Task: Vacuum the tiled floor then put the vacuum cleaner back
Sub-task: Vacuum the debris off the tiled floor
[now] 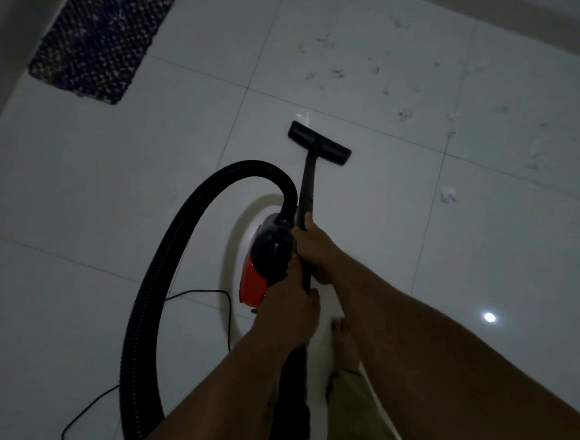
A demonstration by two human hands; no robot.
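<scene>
We see our two forearms bare to the edge of view, with no sleeves, watch or rings on them. Our left hand point(289, 309) and right hand point(314, 249) are ungloved. At six o'clock our bare foot point(343, 344) shows beneath a khaki trouser leg point(357, 420) with a frayed-looking hem.

Count: 1 vacuum cleaner point(262, 252), 1 hose point(161, 279), 1 wand point(307, 186), 1 floor head point(319, 143), 1 power cord point(208, 295), 1 mat point(102, 31), 2 hands, left hand point(292, 312) and right hand point(314, 249), plus scattered fluff bits point(448, 195), too many to count.
</scene>
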